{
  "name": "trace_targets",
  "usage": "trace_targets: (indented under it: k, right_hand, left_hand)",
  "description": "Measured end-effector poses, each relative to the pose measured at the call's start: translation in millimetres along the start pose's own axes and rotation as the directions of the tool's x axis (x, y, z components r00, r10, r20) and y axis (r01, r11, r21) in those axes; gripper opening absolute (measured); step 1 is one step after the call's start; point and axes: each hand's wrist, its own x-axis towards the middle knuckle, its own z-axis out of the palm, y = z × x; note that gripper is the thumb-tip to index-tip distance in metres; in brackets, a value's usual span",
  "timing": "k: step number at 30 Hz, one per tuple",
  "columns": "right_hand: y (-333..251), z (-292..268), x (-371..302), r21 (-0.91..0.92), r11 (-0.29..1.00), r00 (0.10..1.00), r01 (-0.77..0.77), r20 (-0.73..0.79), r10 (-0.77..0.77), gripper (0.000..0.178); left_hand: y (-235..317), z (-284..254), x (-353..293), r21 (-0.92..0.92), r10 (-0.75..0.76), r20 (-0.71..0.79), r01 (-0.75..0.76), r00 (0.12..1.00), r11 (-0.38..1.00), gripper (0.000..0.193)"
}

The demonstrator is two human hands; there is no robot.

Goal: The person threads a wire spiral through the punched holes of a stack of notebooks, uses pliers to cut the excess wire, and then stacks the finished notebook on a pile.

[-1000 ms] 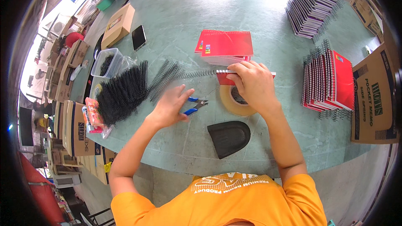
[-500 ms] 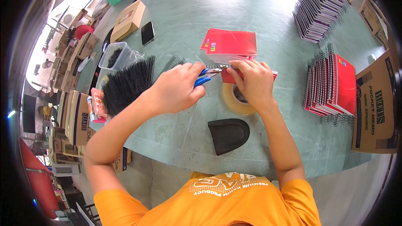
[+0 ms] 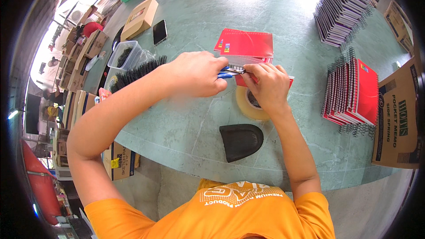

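My left hand [image 3: 197, 74] is closed around blue-handled pliers [image 3: 226, 75]. The pliers' jaws meet the edge of a small red notebook [image 3: 239, 80], right by my right fingertips. Pinched in my right hand [image 3: 269, 84], that notebook is mostly hidden by the fingers. Whether the jaws grip its wire coil is too small to tell. A stack of red-covered notebooks [image 3: 250, 44] lies just beyond both hands. Below the right hand sits a roll of tape [image 3: 245, 106], partly covered by it. A black rounded pad [image 3: 241, 142] rests nearer to me.
Black spiral coils [image 3: 144, 71] lie left, partly behind my forearm, beside a clear plastic tub [image 3: 128, 55]. A phone [image 3: 160, 32] and a cardboard box [image 3: 139, 17] are farther back. Spiral-bound red notebooks [image 3: 366, 89], a taller notebook stack [image 3: 341, 13] and a carton [image 3: 396, 119] stand right.
My left elbow has swung outward and the left hand has shifted right, turning the pliers with it. The right hand has stayed nearly still on the notebook.
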Motion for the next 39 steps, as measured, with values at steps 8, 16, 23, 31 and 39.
trace_targets:
  k: [8,16,23,31,39]
  right_hand:
    - [-3,-2,1,0.004,1.0,1.0,-0.023,-0.006,0.023,0.014]
    - [-10,-2,0,0.015,1.0,0.998,-0.01,0.06,0.009,0.016]
    - [-14,-2,-1,-0.009,1.0,0.996,-0.024,0.09,0.024,0.014]
    - [-13,-2,-1,-0.031,0.999,0.982,-0.02,0.189,0.026,0.014]
    - [-13,-8,2,0.028,0.998,0.977,-0.064,0.205,0.057,0.013]
  left_hand:
    - [-5,10,10,0.123,0.074,-0.109,-0.061,0.991,0.991,0.024]
    - [-14,35,-5,-0.038,0.034,-0.206,-0.043,0.978,0.998,0.021]
    - [-40,67,-19,-0.489,0.112,-0.01,-0.103,0.994,0.866,0.035]
    - [-24,175,-12,0.008,0.103,-0.638,-0.127,0.763,0.992,0.043]
    - [50,176,-11,-0.539,0.177,-0.287,-0.311,0.942,0.783,0.051]
